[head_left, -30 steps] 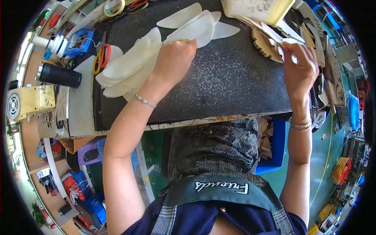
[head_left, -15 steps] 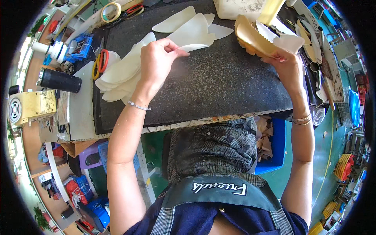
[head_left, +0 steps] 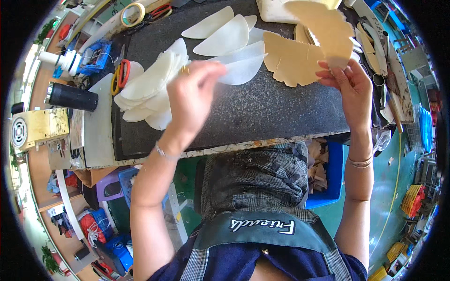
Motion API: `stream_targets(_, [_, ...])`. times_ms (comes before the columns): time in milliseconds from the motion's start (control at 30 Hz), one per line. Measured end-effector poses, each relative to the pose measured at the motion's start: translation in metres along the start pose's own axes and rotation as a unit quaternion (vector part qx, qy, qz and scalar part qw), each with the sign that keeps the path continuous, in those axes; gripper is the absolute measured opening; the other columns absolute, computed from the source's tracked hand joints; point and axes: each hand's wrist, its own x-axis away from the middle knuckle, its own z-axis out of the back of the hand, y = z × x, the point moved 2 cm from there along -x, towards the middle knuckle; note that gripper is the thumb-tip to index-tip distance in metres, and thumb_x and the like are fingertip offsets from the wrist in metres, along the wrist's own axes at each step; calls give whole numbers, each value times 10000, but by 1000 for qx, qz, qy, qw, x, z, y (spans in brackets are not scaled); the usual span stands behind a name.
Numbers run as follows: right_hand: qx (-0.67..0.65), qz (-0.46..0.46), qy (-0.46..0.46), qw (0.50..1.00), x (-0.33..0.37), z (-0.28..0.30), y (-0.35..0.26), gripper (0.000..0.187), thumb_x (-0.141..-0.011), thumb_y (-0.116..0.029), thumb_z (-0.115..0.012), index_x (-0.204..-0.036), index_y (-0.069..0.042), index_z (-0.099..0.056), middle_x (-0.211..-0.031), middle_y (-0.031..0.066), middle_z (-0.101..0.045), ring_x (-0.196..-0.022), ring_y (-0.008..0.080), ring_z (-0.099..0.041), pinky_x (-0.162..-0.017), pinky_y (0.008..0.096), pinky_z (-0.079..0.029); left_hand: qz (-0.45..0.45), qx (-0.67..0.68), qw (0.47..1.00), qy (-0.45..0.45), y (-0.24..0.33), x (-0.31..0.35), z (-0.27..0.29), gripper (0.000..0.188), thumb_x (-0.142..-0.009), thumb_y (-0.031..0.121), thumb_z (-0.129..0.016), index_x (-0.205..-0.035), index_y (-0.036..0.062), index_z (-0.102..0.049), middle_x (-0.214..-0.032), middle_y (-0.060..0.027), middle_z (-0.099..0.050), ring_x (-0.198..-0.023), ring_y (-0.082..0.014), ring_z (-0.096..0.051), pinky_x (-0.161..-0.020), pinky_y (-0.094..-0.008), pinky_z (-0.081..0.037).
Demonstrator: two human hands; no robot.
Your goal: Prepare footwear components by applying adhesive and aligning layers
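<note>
A thin, translucent white half-moon piece (head_left: 246,65) is pinched at its left end by my left hand (head_left: 194,91), which is blurred by motion. My right hand (head_left: 349,91) grips the lower end of a tan sheet piece (head_left: 326,28) with jagged edges, raised above the table. Under it another tan piece (head_left: 290,58) lies on the black work mat (head_left: 276,107). Left of my left hand rests a fanned pile of white pieces (head_left: 150,89). Beyond the held white piece lie a few more white half-moons (head_left: 225,35).
Scissors with orange and yellow handles (head_left: 123,75) lie left of the pile, near a black bottle (head_left: 72,96). A tape roll (head_left: 133,15) sits at the far left. A whitish container (head_left: 276,11) stands at the back. Below the table edge is a blue bin (head_left: 333,173) with tan scraps.
My left hand has drawn a white piece off the others toward me. The tan piece in my right hand has swung upright, and another tan piece now shows flat on the mat.
</note>
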Motion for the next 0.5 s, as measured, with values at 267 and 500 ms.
stream_targets(267, [-32, -138, -98, 985, 50, -25, -29, 138, -954, -49, -535, -996, 67, -598, -811, 111, -670, -658, 134, -647, -585, 247, -548, -140, -8, 980, -139, 78, 56, -2, 275, -740, 79, -755, -1010, 55, -708, -1081, -87, -677, -1067, -283, -615, -866, -372, -508])
stream_targets(500, [50, 30, -244, 968, 100, -26, -87, 105, -838, 5, -639, -848, 26, -537, -714, 104, -626, -569, 185, -639, -500, 269, -478, -84, 117, 981, -127, 125, 30, 23, 324, -708, 141, -791, -1022, 119, -715, -997, 5, -669, -860, -180, -515, -795, -306, -364])
